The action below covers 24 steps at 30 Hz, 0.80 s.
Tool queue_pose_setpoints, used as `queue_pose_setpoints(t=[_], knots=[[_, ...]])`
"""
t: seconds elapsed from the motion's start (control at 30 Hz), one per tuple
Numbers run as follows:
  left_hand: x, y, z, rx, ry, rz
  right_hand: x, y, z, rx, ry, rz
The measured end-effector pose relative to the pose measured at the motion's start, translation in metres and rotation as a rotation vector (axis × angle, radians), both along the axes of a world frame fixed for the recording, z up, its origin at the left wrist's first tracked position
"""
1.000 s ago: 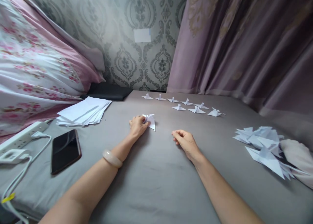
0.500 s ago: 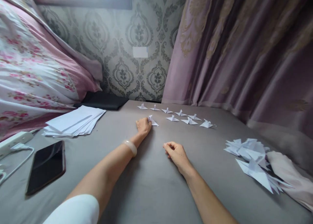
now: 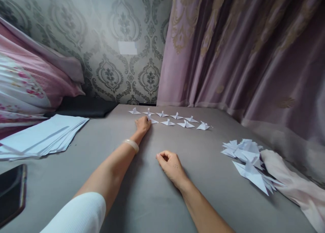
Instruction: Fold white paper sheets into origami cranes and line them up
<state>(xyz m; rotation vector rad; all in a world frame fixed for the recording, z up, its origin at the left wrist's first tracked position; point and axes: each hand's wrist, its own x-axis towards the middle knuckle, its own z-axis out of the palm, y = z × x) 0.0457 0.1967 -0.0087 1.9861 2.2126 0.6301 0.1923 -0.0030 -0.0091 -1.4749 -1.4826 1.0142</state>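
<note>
My left hand (image 3: 143, 124), wearing a pale bangle, reaches to the far side of the grey surface. Its fingers pinch a small folded white paper crane (image 3: 153, 121), which rests at the left end of the nearer row. In that row stand other cranes, among them a paper crane (image 3: 168, 122) just to the right. Behind them runs a second row, starting with a paper crane (image 3: 134, 111) at its left. My right hand (image 3: 173, 166) hovers or rests nearer to me, thumb and forefinger closed together with nothing visible in them.
A stack of white paper (image 3: 43, 134) lies at left, with a phone (image 3: 12, 192) nearer and a black folded item (image 3: 86, 107) behind. At right are a heap of folded papers (image 3: 247, 151) and a pale cloth (image 3: 284, 178). Curtains (image 3: 215, 57) border the right.
The view has turned right, so everything sits further left. My left hand has shifted the crane slightly away from me and closer to its row. My right hand stays closed.
</note>
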Motion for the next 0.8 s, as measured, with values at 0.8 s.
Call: queue_pose_setpoints(t=[0.8], knots=[[-0.001,-0.015,0.004,0.087,-0.124,0.051,0.002,-0.002,0.002,0.016,0.007,0.017]])
